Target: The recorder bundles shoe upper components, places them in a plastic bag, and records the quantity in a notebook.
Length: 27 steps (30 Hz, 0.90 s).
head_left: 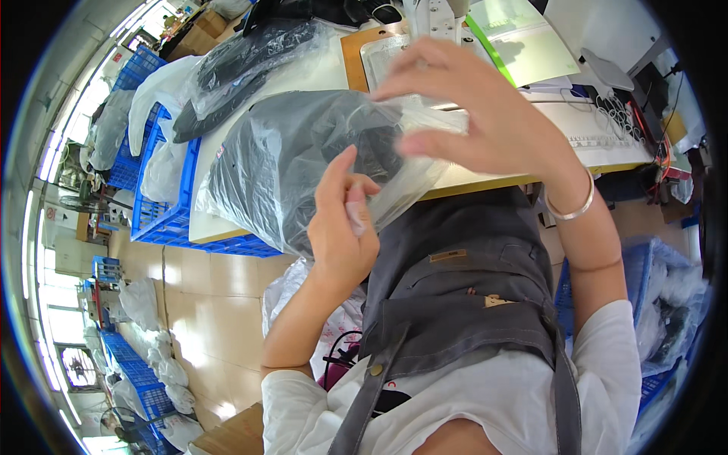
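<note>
A large clear plastic bag (262, 163) with dark grey, folded contents lies on the table in front of me. Its loose clear end points toward my right hand. My left hand (341, 220) is before the bag's near side, index finger raised, the others loosely bent and apart. Something pale shows at its thumb; whether it is a wrap or a bit of film is unclear. Over the bag's right end hovers my right hand (466, 114), a bracelet on its wrist. Its fingers are spread and slightly blurred, with nothing visible between them.
Another bagged dark item (243, 72) lies farther back on the left, above a blue crate (163, 216). A white sewing machine (434, 19) stands at the table's far side, with papers (523, 45) and tangled cables (614, 117) to its right. A bag-lined blue crate (644, 303) stands right.
</note>
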Available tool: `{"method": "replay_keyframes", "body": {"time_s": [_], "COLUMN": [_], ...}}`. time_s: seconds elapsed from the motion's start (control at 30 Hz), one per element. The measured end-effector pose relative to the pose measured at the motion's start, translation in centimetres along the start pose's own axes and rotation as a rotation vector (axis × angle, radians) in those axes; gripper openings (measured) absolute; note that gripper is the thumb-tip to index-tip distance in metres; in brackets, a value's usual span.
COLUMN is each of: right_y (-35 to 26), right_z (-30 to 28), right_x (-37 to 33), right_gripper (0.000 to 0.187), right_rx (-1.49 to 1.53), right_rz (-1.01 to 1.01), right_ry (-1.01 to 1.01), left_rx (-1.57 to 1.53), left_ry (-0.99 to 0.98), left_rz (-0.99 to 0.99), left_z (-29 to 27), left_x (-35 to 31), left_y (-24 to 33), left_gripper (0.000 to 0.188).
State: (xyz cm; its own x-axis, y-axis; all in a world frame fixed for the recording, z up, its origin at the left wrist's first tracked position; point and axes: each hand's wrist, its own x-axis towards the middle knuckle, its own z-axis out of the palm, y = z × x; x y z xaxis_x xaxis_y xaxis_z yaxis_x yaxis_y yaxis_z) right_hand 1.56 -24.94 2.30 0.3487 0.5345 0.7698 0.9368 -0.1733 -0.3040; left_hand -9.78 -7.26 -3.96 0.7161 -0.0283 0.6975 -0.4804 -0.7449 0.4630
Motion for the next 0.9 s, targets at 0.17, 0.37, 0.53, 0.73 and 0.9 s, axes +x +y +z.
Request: {"method": "replay_keyframes", "body": {"time_s": [0.17, 0.37, 0.53, 0.73, 0.9], "right_y": [1.0, 0.2, -0.4, -0.2, -1.1], "right_z": [-0.2, 0.3, -0.1, 5.0, 4.1], "right_x": [-5.1, -5.2, -1.8, 5.2, 7.1], "right_gripper": [0.035, 0.026, 0.018, 0.016, 0.022], "right_rx": [-0.115, -0.101, 0.421, 0.057, -0.039], "right_rz": [0.387, 0.451, 0.596, 0.159, 0.150], "right_ry": [-0.337, -0.183, -0.396, -1.128, -1.201], "left_rx": [0.036, 0.199, 0.459, 0.742, 0.891], "left_ry": [0.044, -0.097, -0.288, -0.479, -0.573], "left_rz": [0.006, -0.036, 0.340, 0.849, 0.969], "left_z": [-0.1, -0.6, 0.0, 0.0, -1.0], "left_x": [0.7, 1.4, 0.1, 2.1, 4.1], "left_y": [0.5, 1.5, 1.0, 0.5, 1.6], "left_gripper": [0.040, 0.039, 0.028, 0.021, 0.052]}}
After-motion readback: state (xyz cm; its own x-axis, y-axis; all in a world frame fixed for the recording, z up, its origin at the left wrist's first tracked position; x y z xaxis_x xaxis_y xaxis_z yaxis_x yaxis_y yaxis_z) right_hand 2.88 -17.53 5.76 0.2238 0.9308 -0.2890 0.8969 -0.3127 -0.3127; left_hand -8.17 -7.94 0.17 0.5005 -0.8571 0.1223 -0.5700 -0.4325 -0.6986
